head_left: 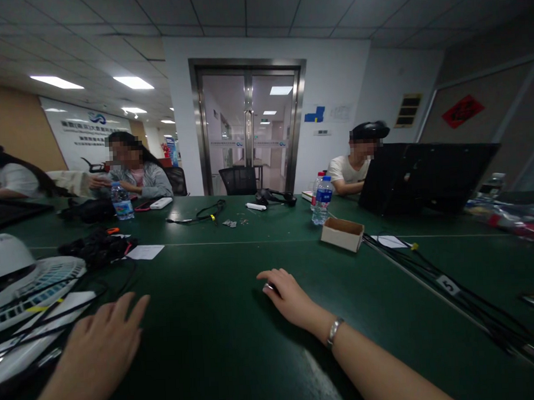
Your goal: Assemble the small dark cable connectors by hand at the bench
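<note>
My left hand (103, 343) lies flat on the dark green table (219, 332) at the lower left, fingers stretched out and together, holding nothing. It rests beside black cables (55, 318) that run over white devices (27, 281). My right hand (286, 296) rests near the table's middle, palm down, fingers curled over a small shiny thing (268, 288) that I cannot make out. A metal bracelet (334, 331) sits on that wrist.
A small open cardboard box (341, 232) and a water bottle (322, 200) stand beyond my right hand. A cable bundle with a tag marked 5 (447, 284) runs along the right. An open laptop (425, 178) stands far right. Three people sit at the far side.
</note>
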The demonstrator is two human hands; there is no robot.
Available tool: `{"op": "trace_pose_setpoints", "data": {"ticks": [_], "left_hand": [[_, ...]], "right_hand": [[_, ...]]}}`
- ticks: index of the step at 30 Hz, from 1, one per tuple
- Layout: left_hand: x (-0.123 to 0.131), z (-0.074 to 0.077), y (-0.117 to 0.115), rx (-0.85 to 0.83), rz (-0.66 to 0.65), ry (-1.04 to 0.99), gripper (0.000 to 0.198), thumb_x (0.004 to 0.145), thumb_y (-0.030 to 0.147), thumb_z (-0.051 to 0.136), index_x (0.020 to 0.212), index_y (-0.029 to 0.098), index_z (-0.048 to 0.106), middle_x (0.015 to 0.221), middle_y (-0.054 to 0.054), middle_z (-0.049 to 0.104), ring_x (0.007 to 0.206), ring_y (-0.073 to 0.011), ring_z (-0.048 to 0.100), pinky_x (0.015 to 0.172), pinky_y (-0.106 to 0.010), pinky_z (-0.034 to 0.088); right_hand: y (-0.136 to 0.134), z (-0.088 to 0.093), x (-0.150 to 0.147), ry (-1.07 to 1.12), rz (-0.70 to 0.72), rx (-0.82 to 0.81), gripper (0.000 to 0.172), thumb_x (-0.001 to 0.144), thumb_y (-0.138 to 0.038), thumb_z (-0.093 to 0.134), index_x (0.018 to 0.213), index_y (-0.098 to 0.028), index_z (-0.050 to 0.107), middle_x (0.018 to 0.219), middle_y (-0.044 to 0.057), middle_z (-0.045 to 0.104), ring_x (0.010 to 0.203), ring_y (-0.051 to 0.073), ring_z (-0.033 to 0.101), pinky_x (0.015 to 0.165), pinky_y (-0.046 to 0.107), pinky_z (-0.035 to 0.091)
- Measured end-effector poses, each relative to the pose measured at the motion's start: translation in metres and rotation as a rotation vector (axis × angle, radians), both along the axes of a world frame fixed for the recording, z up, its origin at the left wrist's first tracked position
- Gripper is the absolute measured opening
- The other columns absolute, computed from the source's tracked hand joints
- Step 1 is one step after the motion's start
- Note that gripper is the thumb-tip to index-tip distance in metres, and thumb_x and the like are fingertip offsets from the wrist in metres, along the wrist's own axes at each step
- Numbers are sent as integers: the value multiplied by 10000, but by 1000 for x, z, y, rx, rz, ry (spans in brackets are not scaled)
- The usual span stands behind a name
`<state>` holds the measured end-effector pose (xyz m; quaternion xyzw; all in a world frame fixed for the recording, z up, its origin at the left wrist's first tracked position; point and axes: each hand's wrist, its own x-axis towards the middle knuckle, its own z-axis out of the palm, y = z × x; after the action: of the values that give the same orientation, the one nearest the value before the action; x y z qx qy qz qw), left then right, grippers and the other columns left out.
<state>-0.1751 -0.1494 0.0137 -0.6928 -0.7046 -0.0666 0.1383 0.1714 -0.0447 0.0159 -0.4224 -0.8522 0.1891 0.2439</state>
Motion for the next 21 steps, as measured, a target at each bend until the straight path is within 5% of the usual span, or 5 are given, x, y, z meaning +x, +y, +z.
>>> {"op": "trace_pose_setpoints", "data": {"ticks": [5,9,17,21], "left_hand": [[132,14,51,-47,-396,-158,531,803,255,460,1325,308,377,1332,-94,435,1111,-302,481,894,-465,392],[191,10,81,-66,-595,-411,456,770,185,503,1215,264,436,1210,-68,476,1052,-234,496,874,-361,420],[189,-4,97,-123,-591,-559,139,813,183,443,926,200,520,965,-46,539,897,-195,511,800,-326,409],[179,0,96,-180,-514,-598,98,817,270,479,868,207,534,898,-29,552,847,-191,519,739,-309,400]], "right_hand": [[11,-13,-1,178,-81,-33,312,903,-220,428,1209,-240,483,942,42,560,875,168,521,818,325,430],[15,-19,0,261,-67,4,348,859,-154,471,1202,-213,473,987,53,558,935,170,508,866,326,411],[13,-13,-1,145,-23,39,243,847,-164,475,1074,-220,542,920,31,580,881,183,452,829,320,372],[14,-15,0,76,-54,26,360,716,-32,462,1016,-216,537,889,18,516,890,182,419,804,304,356]]}}
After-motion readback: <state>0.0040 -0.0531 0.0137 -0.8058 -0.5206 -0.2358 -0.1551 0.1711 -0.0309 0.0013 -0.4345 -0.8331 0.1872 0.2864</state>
